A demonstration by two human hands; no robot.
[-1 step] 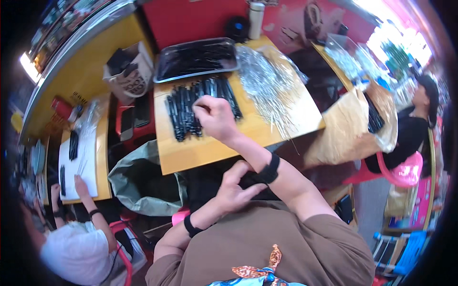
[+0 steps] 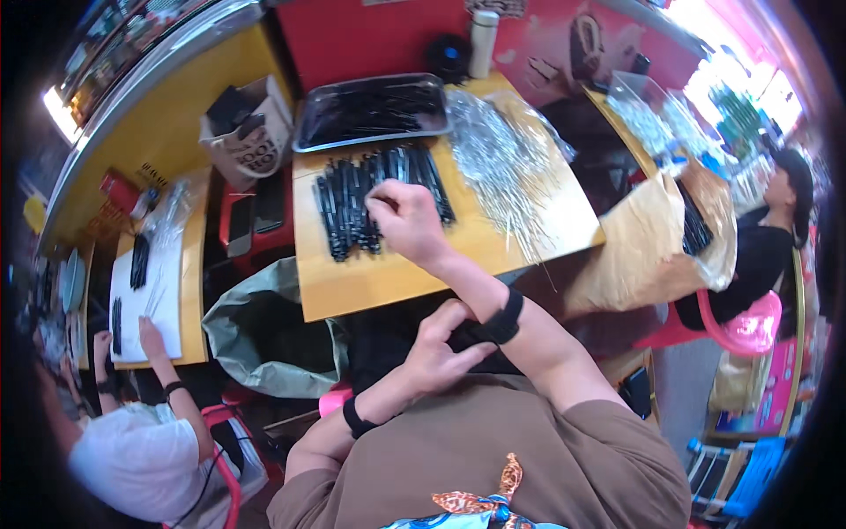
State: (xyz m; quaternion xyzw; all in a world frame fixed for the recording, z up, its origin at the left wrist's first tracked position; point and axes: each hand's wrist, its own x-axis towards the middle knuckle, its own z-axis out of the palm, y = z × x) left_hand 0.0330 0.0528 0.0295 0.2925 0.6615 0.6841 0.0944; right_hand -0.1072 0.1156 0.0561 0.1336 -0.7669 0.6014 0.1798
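My right hand [image 2: 407, 219] is above the near edge of a row of thin black strips [image 2: 352, 207], its fingers closed in a pinch. What they hold, if anything, is too small to make out. My left hand [image 2: 441, 353] is near my body, under my right forearm. Its thumb is stretched out apart from bent fingers, and I see nothing held between them. Beyond the strips, a metal tray [image 2: 304, 141] contains more black strips. To their right, a heap of thin silvery wires [image 2: 511, 207] spills from a clear plastic bag [image 2: 485, 123].
A wooden table [image 2: 352, 295] bears these things. An open grey-green bag [image 2: 251, 353] hangs at its left front; a brown paper bag [image 2: 626, 242] stands right. A white bottle [image 2: 483, 44] is behind. At left, a co-worker [image 2: 141, 458] works at another table; another person [image 2: 758, 247] sits at right.
The view has shifted slightly, so the table appears a little farther right. My hands keep nearly the same pose and place over the strips and near my body.
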